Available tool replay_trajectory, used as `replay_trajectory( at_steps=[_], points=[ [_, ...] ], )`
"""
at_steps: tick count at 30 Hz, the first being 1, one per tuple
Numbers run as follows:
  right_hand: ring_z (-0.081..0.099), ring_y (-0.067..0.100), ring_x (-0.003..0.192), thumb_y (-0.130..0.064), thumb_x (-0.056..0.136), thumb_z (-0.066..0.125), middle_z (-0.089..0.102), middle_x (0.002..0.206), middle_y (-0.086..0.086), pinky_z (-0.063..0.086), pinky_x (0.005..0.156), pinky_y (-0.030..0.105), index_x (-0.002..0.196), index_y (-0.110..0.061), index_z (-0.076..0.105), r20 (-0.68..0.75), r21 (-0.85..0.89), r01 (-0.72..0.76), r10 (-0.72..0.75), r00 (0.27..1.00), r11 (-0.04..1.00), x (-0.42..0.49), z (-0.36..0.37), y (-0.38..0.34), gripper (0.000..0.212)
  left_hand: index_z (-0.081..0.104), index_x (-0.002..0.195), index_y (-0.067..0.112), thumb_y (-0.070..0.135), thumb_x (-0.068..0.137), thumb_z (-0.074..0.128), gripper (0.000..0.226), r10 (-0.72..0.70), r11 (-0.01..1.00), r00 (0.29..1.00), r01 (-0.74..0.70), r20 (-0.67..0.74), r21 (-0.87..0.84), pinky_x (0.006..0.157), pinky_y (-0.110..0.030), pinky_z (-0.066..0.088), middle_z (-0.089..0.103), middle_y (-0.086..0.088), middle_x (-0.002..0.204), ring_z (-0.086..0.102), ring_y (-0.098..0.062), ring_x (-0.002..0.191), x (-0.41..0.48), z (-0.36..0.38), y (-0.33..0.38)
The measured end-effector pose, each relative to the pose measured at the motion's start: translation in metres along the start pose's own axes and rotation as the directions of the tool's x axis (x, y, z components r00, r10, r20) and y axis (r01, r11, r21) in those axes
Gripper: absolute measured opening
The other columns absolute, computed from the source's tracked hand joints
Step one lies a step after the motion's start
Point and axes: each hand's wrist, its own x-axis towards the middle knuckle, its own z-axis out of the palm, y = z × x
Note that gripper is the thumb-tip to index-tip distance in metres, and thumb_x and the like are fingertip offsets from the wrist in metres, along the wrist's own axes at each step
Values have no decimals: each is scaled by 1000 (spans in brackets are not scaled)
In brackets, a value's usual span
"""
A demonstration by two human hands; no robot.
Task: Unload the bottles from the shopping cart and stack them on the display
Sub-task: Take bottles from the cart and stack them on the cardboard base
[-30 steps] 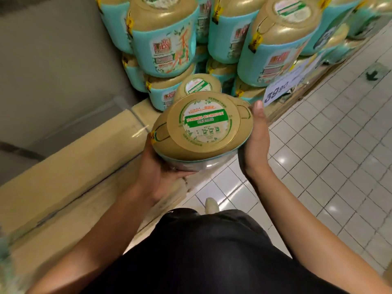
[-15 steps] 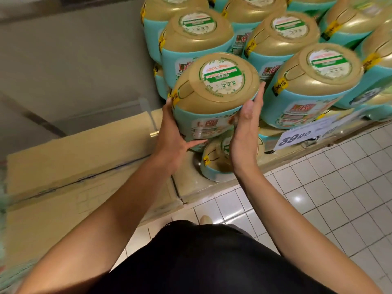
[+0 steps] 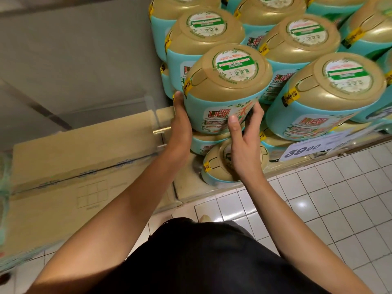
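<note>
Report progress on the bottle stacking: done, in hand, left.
Done: stacked bottles stand on the display in tiers. In hand: one bottle sits at the front-left corner of the stack, left hand pressing its side, right hand gripping its front. Left: release it; the cart is out of view, so the remaining count is unknown.

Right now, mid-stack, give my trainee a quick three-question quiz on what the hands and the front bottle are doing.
1. True or false: only the right hand touches the front bottle.
2. Where does the right hand's thumb lie? A) on the bottle's gold top B) on its turquoise label C) off the bottle entirely
3. Short answer: what price shows on the price tag?

Key
1. False: the left hand rests against the bottle's side too.
2. B
3. 39.90
</note>
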Motion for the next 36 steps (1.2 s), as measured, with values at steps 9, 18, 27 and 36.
replay_trajectory(
  at_steps=[9, 18, 27, 36],
  points=[
    [44, 17, 145, -24, 77, 94, 43, 153, 7, 44, 118, 44, 157, -12, 26, 34, -164, 18, -13, 999, 986, 3, -5, 0, 106, 69, 129, 28, 78, 96, 35, 68, 27, 996, 996, -19, -90, 89, 93, -32, 55, 75, 2, 120, 70, -15, 111, 10, 3, -14],
    [46, 16, 144, -12, 80, 88, 45, 152, 4, 43, 119, 45, 156, -9, 33, 75, -191, 28, -14, 997, 981, 4, -18, 2, 94, 61, 137, 12, 34, 111, 35, 42, 194, 981, 980, -195, 34, 23, 98, -26, 53, 71, -1, 132, 65, -11, 123, 0, -18, -45],
    [50, 16, 138, -5, 90, 71, 49, 147, 7, 50, 108, 35, 150, -14, 41, -51, -58, -35, 32, 998, 998, -30, -16, -1, 67, 60, 135, 11, 21, 109, 45, 31, 278, 944, 958, -286, 72, 165, 101, -26, 51, 70, -3, 129, 63, -14, 125, -30, -42, -42],
    [62, 23, 104, -8, 94, 60, 64, 114, -2, 54, 98, 40, 120, -21, 61, 361, 44, -66, 46, 932, 997, -93, 20, -15, 29, 68, 117, 29, 41, 102, 50, 27, 294, 907, 955, -295, 51, 299, 97, -33, 54, 76, 4, 117, 69, -16, 116, -98, -144, -52]
  ],
)
